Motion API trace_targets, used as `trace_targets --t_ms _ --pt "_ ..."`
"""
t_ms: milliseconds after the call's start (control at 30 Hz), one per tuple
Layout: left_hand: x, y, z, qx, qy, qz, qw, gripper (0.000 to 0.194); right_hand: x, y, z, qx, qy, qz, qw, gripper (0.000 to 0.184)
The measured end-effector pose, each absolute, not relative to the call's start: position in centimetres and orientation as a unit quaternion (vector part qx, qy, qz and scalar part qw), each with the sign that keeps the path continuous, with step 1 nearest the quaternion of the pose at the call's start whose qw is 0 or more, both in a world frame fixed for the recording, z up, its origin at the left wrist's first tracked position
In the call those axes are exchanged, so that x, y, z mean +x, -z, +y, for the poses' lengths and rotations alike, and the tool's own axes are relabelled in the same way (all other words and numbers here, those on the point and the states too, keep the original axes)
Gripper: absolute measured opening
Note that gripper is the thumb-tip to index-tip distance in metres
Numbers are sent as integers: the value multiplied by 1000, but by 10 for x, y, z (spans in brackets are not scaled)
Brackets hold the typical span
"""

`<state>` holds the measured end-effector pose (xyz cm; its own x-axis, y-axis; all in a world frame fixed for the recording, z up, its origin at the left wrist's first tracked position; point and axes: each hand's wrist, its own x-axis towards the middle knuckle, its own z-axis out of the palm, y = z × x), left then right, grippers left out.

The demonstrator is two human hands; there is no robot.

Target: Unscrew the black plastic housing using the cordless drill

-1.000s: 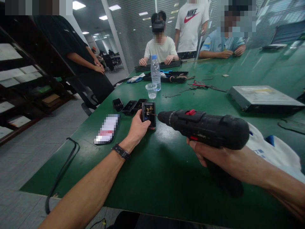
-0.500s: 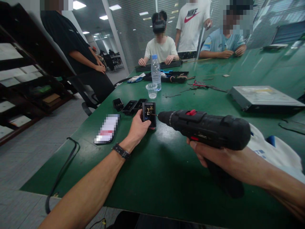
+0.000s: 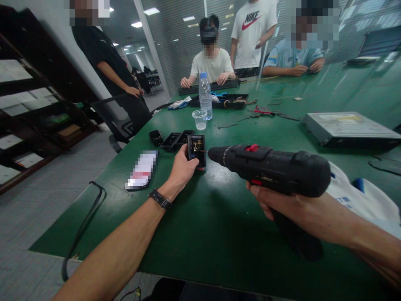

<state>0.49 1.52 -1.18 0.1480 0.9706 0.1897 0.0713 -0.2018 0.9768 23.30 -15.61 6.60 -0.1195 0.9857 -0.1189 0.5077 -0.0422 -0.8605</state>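
My left hand [image 3: 185, 164] is closed around a small black box-shaped housing [image 3: 196, 161], its open side facing me with brass-coloured metal parts inside. In my right hand [image 3: 282, 205] is a black cordless drill [image 3: 272, 169] with red switches, gripped by its handle. The thin bit points left and its tip reaches the metal parts in the housing; whether it sits in a screw is too small to tell. Behind my left hand lie similar black housings [image 3: 171, 141]. A phone [image 3: 142, 170] with a blurred screen rests left of my left wrist.
On the green table [image 3: 200, 246] stand a clear cup [image 3: 199, 121] and a water bottle [image 3: 205, 100], before a black tray [image 3: 238, 101]. A metal-topped device [image 3: 351, 129] lies right, white gloves [image 3: 363, 196] by my right forearm, a black strap [image 3: 83, 221] left. Several people are around the table.
My hands, the housing and the drill keep nearly the same pose. In the back, the standing person in the white shirt has lowered a hand, and the person in black has shifted right.
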Motion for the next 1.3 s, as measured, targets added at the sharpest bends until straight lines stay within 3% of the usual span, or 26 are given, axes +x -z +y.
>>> trace_targets --t_ms 1300 --pt "5 13 16 594 -495 429 466 51 234 -71 -155 -602 -411 -622 287 20"
